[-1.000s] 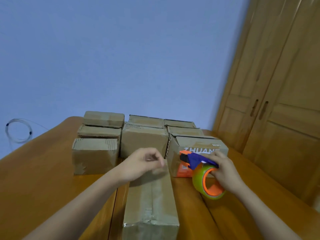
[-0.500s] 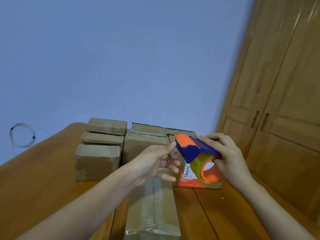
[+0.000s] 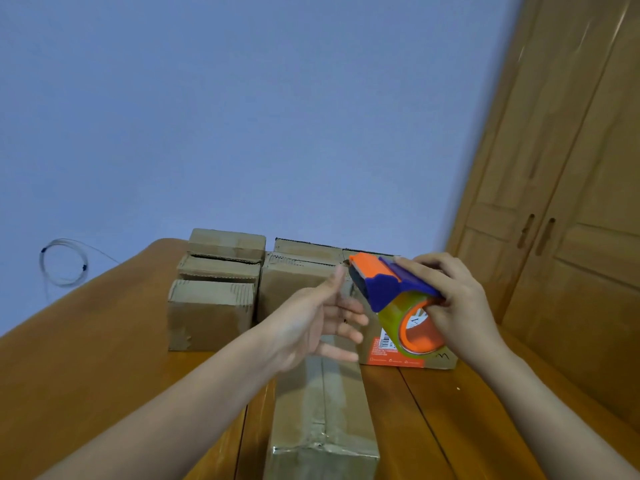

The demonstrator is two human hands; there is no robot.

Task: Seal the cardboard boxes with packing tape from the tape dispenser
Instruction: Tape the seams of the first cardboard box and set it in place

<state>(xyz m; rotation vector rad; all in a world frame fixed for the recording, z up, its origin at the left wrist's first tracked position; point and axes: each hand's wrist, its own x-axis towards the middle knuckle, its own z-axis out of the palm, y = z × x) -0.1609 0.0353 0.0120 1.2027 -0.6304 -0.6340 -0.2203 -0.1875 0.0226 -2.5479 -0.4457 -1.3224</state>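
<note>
Above table (image 3: 86, 341), left hand (image 3: 311, 327) has opened

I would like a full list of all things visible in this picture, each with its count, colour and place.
long cardboard box: one, brown, nearest on the table, taped along its top
cardboard boxes: about seven, brown, grouped at the table's far end, one with an orange label
tape dispenser: one, blue and orange, holding a yellowish roll, lifted above the boxes
table: one, brown wood
cable coil: one, pale, at the wall on the left
wardrobe doors: two, wooden, on the right
left hand: open, fingers spread beside the dispenser
right hand: grips the dispenser
</note>
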